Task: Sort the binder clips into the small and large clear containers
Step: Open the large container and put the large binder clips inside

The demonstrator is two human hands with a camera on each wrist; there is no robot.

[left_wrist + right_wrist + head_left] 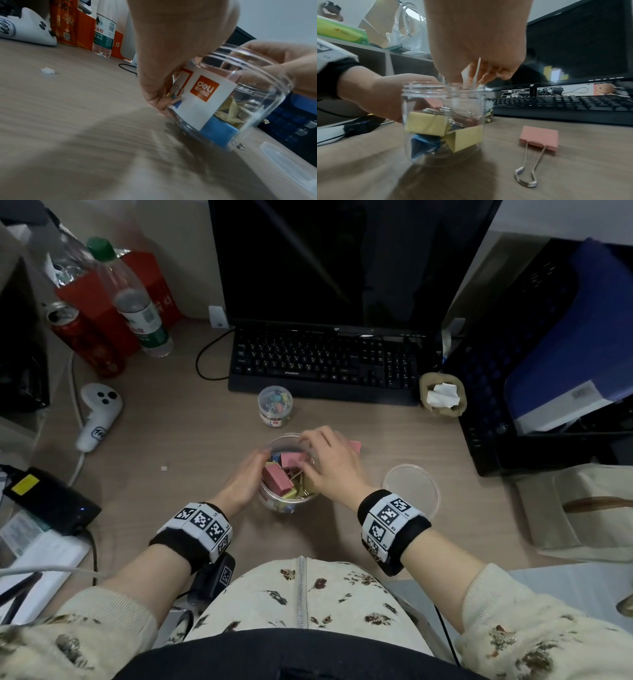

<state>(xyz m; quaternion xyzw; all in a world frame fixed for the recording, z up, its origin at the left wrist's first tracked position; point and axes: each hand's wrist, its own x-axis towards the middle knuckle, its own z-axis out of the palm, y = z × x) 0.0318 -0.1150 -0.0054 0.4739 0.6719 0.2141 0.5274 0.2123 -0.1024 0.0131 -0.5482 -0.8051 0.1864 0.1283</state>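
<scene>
The large clear container (pixel 272 501) stands mid-desk, holding several big pink, yellow and blue binder clips (pixel 426 123). My left hand (pixel 246 474) grips its left wall, with fingers curled round the labelled side (pixel 204 94). My right hand (pixel 325 460) hovers over the mouth, its fingertips (pixel 488 75) pinching the silver wire handle of a pink clip (pixel 294 458) at the rim. Another large pink clip (pixel 541 138) lies on the desk just right of the jar. The small clear container (pixel 275 405) with small coloured clips stands behind, by the keyboard.
The jar's clear lid (pixel 411 487) lies to the right. A black keyboard (pixel 325 361) and monitor are behind. A bottle (pixel 137 302), red can (pixel 82 337) and white controller (pixel 99 412) sit left. A black crate (pixel 534 371) stands right.
</scene>
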